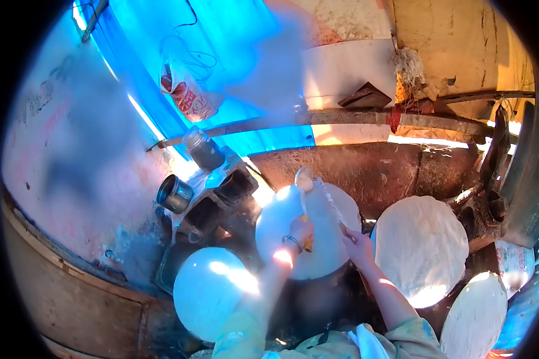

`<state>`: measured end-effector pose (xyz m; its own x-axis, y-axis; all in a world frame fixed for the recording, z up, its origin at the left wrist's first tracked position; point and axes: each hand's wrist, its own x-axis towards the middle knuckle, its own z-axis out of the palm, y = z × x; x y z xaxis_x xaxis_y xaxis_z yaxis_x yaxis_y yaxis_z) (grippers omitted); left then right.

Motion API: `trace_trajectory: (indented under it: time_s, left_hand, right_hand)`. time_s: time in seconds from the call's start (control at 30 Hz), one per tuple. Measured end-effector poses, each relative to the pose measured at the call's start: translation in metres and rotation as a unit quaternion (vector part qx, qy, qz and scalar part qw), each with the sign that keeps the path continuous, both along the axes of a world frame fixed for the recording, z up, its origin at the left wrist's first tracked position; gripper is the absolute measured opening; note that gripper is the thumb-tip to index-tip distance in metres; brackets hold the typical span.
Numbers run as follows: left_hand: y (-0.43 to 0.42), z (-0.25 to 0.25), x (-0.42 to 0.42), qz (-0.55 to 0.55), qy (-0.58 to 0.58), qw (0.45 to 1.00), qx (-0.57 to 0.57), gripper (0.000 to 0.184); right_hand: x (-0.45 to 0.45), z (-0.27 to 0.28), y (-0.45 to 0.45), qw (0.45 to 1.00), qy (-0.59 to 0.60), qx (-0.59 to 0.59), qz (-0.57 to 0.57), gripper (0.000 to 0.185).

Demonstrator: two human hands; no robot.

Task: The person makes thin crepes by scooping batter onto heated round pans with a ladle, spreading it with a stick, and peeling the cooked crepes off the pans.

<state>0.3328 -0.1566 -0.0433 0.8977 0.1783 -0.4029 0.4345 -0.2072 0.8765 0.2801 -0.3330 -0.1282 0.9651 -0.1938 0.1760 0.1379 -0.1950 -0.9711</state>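
Observation:
Over a round pale disc [293, 257] in the middle, my left hand [302, 232] is closed around the yellow handle of a ladle-like tool [304, 182]. Its rounded head rests near the disc's far edge. My right hand [358, 246] grips the near end of a long thin stick or blade [331, 200], which slants away across the same disc. Glare and haze hide fine detail on the disc's surface. Close by my right hand lies another round disc with a wrinkled whitish surface [422, 248]. Beside my left forearm is a smooth, shiny white disc [212, 293].
Metal cans [175, 194] stand on a block with dark hollows [203, 212] at the left. A tilted pale disc [476, 314] is at the lower right, near a printed white container [515, 266]. A plastic bag [188, 99] hangs against blue sheeting. A brown wall [353, 173] runs behind.

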Motion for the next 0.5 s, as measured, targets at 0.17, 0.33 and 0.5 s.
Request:
trace_trajectory:
  time_s: [0.17,0.33,0.5]
  left_hand:
    - [-0.011,-0.024,0.030,0.035,-0.048,0.996,0.069,0.021]
    - [-0.014,-0.019,0.020,0.075,-0.031,0.996,-0.046,0.012]
    - [-0.026,-0.025,0.012,0.106,0.037,0.967,-0.230,0.003]
  right_hand:
    - [0.036,0.012,0.002,0.984,0.081,-0.144,0.068,0.028]
    - [0.036,0.052,-0.012,0.943,0.281,0.098,0.150,0.027]
    - [0.050,0.038,0.015,0.919,0.281,0.237,0.140,0.029]
